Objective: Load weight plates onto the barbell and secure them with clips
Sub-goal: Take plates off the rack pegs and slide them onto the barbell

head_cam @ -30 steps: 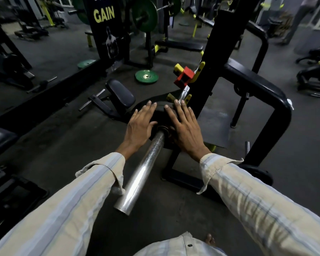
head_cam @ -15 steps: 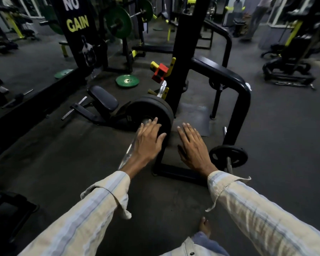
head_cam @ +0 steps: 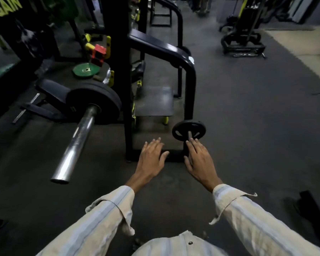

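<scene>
Far left: bench pad [head_cam: 51,89], dark, lying low behind the loaded plate. Next to it, large black weight plate [head_cam: 94,100] seated on the barbell [head_cam: 76,143], chrome sleeve sticking out toward the camera, bare along its whole free length. No hand on it now; half a second ago the left hand just in front of this plate, a full second ago both palms flat against it. Behind, green plate [head_cam: 86,70] flat on the floor [head_cam: 257,126], and a red block [head_cam: 98,54] on the rack upright [head_cam: 120,71].

Centre: left hand [head_cam: 151,159] stretched forward, palm down, fingers [head_cam: 156,145] spread apart and straight, holding nothing, hovering over the base of the rack frame. Sleeve of striped shirt [head_cam: 107,213] with open cuff.

Right of it: right hand [head_cam: 199,159] also palm down, fingers loosely apart, empty, tips right at the short peg carrying the small black plate [head_cam: 188,130]; touching or only just short of it, cannot tell. Small plate upright on its peg at the foot of the rack's curved black arm [head_cam: 174,50]. Compared with before, both hands shifted away from the barbell to the right and lower, toward this small plate; view also turned to the right.

Far right: dark machine base [head_cam: 243,41] well apart, on the floor.
</scene>
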